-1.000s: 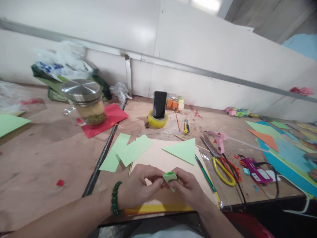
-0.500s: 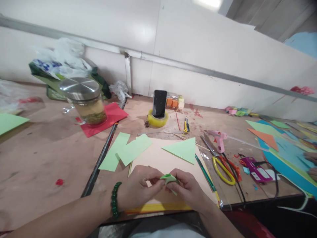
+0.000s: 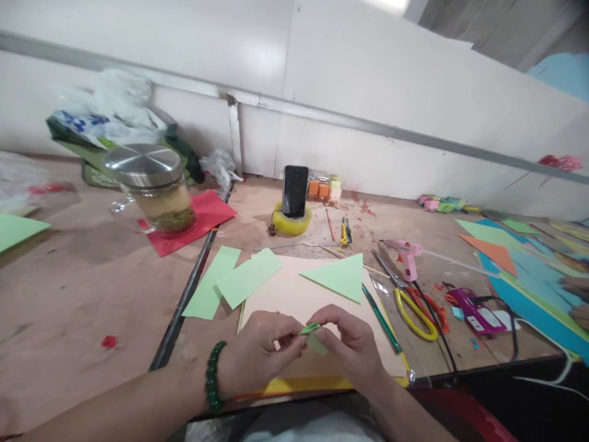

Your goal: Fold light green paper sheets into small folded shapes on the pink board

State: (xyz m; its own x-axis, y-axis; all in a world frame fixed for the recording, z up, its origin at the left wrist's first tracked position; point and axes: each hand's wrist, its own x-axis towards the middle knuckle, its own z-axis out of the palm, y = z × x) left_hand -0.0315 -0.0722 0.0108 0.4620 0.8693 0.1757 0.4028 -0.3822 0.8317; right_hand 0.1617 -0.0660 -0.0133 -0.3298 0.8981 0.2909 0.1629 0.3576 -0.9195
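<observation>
Between both hands is a small folded piece of light green paper (image 3: 317, 344), held over a pad of pale peach paper (image 3: 285, 282). My left hand (image 3: 271, 344), with a green bead bracelet at the wrist, pinches the piece's left end. From the other side, the thumb and index finger of my right hand (image 3: 352, 344) close on it. Just beyond lie a green paper triangle (image 3: 340, 276) and two green paper strips, one of them a strip (image 3: 251, 279) overlapping the other. A dark green pen (image 3: 381, 319) rests along the pad's right edge.
Scissors with yellow and orange handles (image 3: 416, 316), a pink glue gun (image 3: 407, 258) and a purple power strip (image 3: 478, 313) lie to the right. A phone (image 3: 294, 190) stands in a tape roll (image 3: 292, 221). A glass tea mug (image 3: 168, 205) sits on red paper at left. Another person's hand (image 3: 577, 294) shows far right.
The green paper has gone from an open, curved loop to a flatter fold between the fingers. My right index finger has lifted into a higher arch.
</observation>
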